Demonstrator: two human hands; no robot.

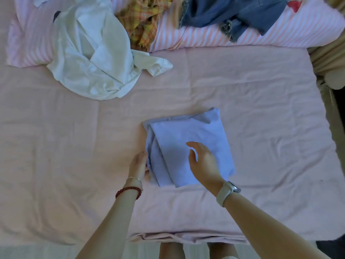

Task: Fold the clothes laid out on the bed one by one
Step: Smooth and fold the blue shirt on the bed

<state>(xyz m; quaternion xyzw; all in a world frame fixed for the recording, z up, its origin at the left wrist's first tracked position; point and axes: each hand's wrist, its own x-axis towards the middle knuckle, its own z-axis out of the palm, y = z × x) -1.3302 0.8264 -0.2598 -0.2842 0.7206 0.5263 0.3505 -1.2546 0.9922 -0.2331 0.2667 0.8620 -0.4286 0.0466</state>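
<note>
A light blue garment [188,139] lies folded into a rough square on the pink bed sheet [74,146], near the middle. My left hand [139,164] rests against the garment's left edge, fingers tucked at the fold. My right hand [202,161] hovers just above the garment's lower right part, fingers apart and holding nothing. A crumpled white shirt [93,53] lies unfolded at the far left. A yellow plaid cloth [147,21] and a dark blue denim piece [235,12] lie bunched at the far side.
A pink-and-white striped pillow or blanket [205,37] runs along the far side under the unfolded clothes. The bed's right edge meets beige furniture [328,58]. The near mattress edge [186,238] is just in front of my legs.
</note>
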